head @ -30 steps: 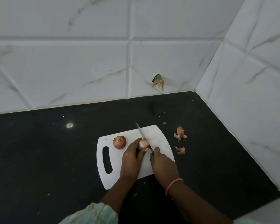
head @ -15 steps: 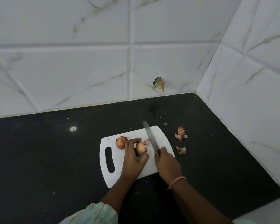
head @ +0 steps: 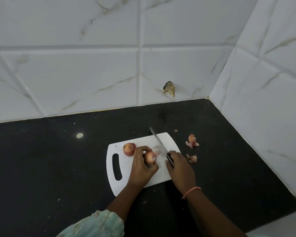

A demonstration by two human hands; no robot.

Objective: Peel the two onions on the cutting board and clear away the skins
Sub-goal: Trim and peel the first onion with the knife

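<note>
One head-worn wide-angle view looks forward and down, fairly near, at the cutting board in a tiled counter corner.

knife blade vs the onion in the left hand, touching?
Apart. The head view shows white cutting board between the blurred steel knife blade and the small reddish onion gripped by the left hand; the right hand holds the knife.

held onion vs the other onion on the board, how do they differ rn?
The held onion is gripped in the left hand; the other onion lies free on the cutting board, untouched. The held onion looks paler orange, the other onion redder. The held onion sits nearer the knife. Both are small and round.
</note>
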